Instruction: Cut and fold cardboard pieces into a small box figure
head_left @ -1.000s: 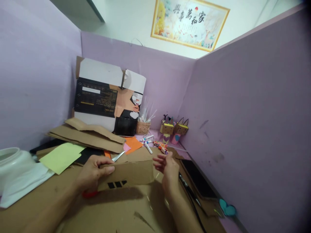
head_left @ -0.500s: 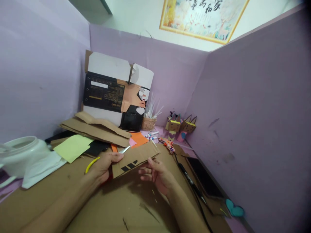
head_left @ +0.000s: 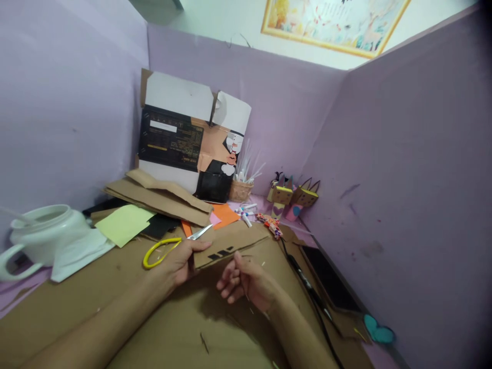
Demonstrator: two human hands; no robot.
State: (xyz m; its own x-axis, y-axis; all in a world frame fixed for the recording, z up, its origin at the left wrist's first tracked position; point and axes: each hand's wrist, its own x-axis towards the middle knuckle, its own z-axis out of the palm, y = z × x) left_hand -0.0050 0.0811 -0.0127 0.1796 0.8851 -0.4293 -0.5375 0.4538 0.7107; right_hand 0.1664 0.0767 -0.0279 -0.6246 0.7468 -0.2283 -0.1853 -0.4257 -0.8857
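Observation:
A piece of brown cardboard (head_left: 234,242) with black printed marks is tilted above the work surface. My left hand (head_left: 183,264) grips its left end, thumb on top and the other fingers underneath. Just behind that hand are scissors (head_left: 163,251) with yellow handles, their blades pointing away to the right. My right hand (head_left: 246,282) is at the near edge of the cardboard, palm turned inward. Its thumb tip is by the edge, and the other fingers are loosely bent and apart from it. Small slivers show around this hand.
Left stand a white pot (head_left: 49,230) and yellow-green paper (head_left: 123,224). Cardboard sheets (head_left: 161,197) and an unfolded box (head_left: 172,138) are behind. Markers (head_left: 246,211), a basket of sticks (head_left: 241,190) and cardboard figures (head_left: 282,197) stand farther back; a phone (head_left: 330,277) and black-handled tool (head_left: 305,279) lie right.
The view has shifted slightly. The cardboard is tilted flatter, and more of the scissors' yellow handle shows behind my left hand. My right hand's fingers have curled and dropped a little.

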